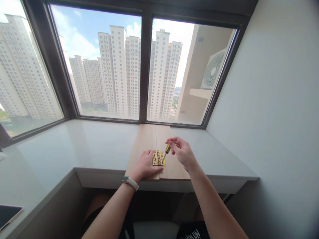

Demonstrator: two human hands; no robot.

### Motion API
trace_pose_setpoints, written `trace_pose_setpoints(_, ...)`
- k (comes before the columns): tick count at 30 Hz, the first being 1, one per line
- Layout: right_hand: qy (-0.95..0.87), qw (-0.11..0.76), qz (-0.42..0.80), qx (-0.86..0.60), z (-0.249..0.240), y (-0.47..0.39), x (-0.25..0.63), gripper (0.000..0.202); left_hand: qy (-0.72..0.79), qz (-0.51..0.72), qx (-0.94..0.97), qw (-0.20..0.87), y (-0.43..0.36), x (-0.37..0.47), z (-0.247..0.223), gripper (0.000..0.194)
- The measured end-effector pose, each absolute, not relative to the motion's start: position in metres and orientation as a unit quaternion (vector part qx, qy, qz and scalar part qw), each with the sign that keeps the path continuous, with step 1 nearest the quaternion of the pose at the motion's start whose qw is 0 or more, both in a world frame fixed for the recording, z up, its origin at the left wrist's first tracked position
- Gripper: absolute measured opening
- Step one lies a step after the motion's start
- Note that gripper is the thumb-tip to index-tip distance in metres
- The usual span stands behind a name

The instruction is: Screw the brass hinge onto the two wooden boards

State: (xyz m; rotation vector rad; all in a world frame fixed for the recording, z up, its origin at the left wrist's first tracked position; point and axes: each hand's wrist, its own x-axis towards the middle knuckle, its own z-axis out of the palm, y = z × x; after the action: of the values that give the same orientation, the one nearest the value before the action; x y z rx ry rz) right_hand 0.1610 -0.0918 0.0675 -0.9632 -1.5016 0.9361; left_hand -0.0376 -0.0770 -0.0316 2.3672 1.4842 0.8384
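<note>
A brass-coloured hinge (159, 158) lies unfolded across the seam between two light wooden boards (147, 137). Several screws or screw holes dot its leaves, too small to tell apart. My right hand (183, 152) is closed around the handle of a screwdriver (167, 149) with a yellow and black grip. The screwdriver slants down, its tip at the lower part of the hinge's right leaf. My left hand (148, 165) rests flat on the left board, fingers stretched out beside the hinge and thumb below its near edge.
The boards lie on a white counter (104, 146) under a dark-framed window (144, 66). Its front edge runs just before the boards. A dark-screened device (8, 214) sits at the lower left. A white wall (271, 89) closes off the right side.
</note>
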Motion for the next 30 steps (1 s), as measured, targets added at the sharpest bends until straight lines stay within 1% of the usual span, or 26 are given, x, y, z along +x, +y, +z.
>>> trace_pose_setpoints(4,-0.613,0.557,0.367,-0.424,0.066,-0.091,0.158,0.042,0.507,0.283,0.805,0.118,-0.078,-0.037,-0.029,0.092)
trace_pose_setpoints(7,-0.608,0.554,0.371,-0.432,0.065,-0.092,0.157,0.045,0.507,0.284,0.805,0.117,-0.079,-0.036,-0.029,0.092)
trace_pose_setpoints(12,-0.643,0.513,0.403,-0.401,0.069,-0.096,0.16,0.04,0.504,0.286,0.807,0.112,-0.078,-0.037,-0.031,0.093)
trace_pose_setpoints(16,-0.651,0.492,0.431,-0.386,0.07,-0.095,0.166,0.042,0.504,0.285,0.808,0.109,-0.076,-0.038,-0.033,0.093)
trace_pose_setpoints(20,-0.636,0.507,0.432,-0.389,0.07,-0.093,0.167,0.04,0.507,0.283,0.807,0.109,-0.076,-0.038,-0.032,0.093)
trace_pose_setpoints(25,-0.617,0.544,0.39,-0.414,0.069,-0.092,0.163,0.039,0.507,0.28,0.806,0.117,-0.078,-0.037,-0.029,0.091)
trace_pose_setpoints(30,-0.602,0.558,0.369,-0.435,0.065,-0.092,0.159,0.044,0.517,0.278,0.8,0.127,-0.079,-0.035,-0.027,0.092)
